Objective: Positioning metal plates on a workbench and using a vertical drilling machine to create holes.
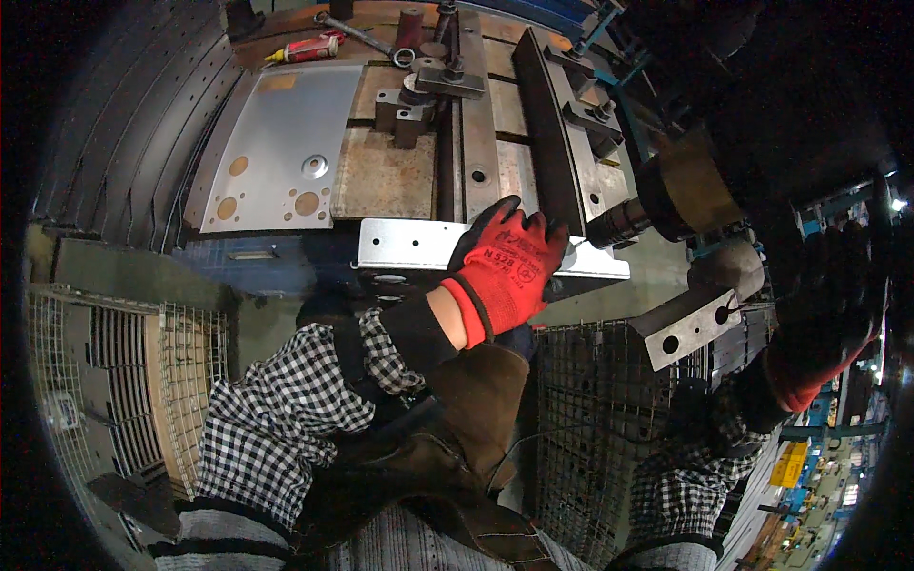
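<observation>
Silver strip (405, 246) at worktable (386, 181) near edge

Left hand (509, 271), gloved red: fingers partly bent, laid over the strip; whether it grips cannot be told. Drill chuck (617, 225): just right of this hand. Right hand (826, 338): raised, out to the right, shadowed; opening and hold cannot be told.

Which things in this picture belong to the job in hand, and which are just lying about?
Seemingly in use: pale metal strip, under the left hand; dark machine chuck, pointing at the strip.

Apparently lying about: wrench; red tube with yellow nozzle; holed grey sheet, though perhaps work too.
</observation>
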### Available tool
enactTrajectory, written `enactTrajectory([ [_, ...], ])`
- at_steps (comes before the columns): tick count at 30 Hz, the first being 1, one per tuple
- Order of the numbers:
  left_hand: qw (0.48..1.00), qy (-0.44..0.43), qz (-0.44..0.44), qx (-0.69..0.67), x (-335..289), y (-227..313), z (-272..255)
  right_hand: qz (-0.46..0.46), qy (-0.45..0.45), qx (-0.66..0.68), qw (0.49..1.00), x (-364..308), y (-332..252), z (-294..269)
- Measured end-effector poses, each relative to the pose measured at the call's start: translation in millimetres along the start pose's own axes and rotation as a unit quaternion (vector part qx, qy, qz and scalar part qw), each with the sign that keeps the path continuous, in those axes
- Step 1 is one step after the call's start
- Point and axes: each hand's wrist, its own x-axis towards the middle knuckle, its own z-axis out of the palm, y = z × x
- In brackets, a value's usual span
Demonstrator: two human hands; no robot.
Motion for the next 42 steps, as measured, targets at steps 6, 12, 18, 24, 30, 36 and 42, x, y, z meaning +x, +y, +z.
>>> enactTrajectory([
  [6, 1.000, -0.004, 0.002, -0.006, 0, 0, -2, 0.005, 0.003, 0.007, 1.000, 0, 0, -1],
  [12, 1.000, 0.001, -0.002, -0.011, -1, -1, 1, 0.008, 0.001, 0.008, 1.000, -4, -1, 1],
  [18, 1.000, 0.001, -0.003, -0.008, -2, -2, 1, 0.006, 0.005, 0.008, 1.000, -5, -1, 4],
  [24, 1.000, -0.009, -0.010, -0.007, 0, -2, 1, 0.000, 0.007, -0.002, 1.000, -11, 3, 6],
  [30, 1.000, 0.005, -0.003, -0.018, -1, -1, 3, -0.013, 0.008, 0.018, 1.000, -24, 20, 14],
  [36, 1.000, 0.003, -0.001, -0.021, -1, -3, 3, 0.215, 0.103, 0.328, 0.914, -12, -5, 24],
  [42, 1.000, -0.008, -0.008, -0.020, 1, -1, -3, 0.227, 0.119, 0.300, 0.919, -6, -24, 28],
])
